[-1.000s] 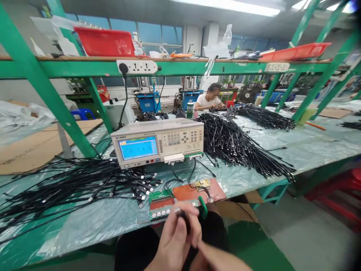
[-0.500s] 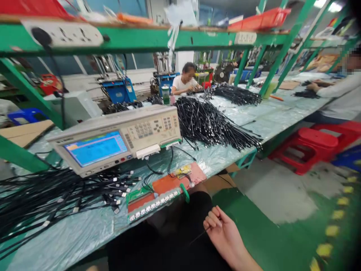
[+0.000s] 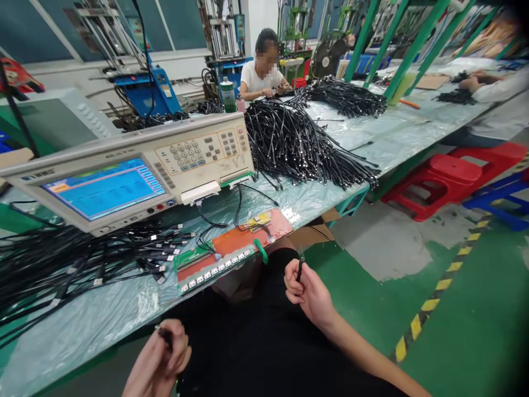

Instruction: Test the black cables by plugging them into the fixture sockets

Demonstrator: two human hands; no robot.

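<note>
Above my lap, my right hand [image 3: 309, 292] pinches the black plug end of a cable [image 3: 300, 270] between thumb and fingers, its metal tip upward. My left hand [image 3: 171, 350] is closed around another black cable end [image 3: 166, 336], with a small metal tip showing. Whether both ends belong to one cable cannot be made out. Beyond the hands, at the table's front edge, lies a test board [image 3: 231, 245] with a row of white-faced sockets. Wires run from it to a bench tester [image 3: 198, 157] with a lit blue screen. Neither hand touches the board.
Black cables with USB-type plugs [image 3: 136, 259] lie left of the board. A large heap of black cables [image 3: 306, 143] rests right of the tester. A co-worker [image 3: 262, 71] sits across the table; another person's sleeve [image 3: 496, 91] shows at right. Red stools [image 3: 438, 182] stand beside the table.
My left hand has come into view from below, holding a cable end. My right hand has risen in the picture, and its plug now shows. The camera view has tilted downward.
</note>
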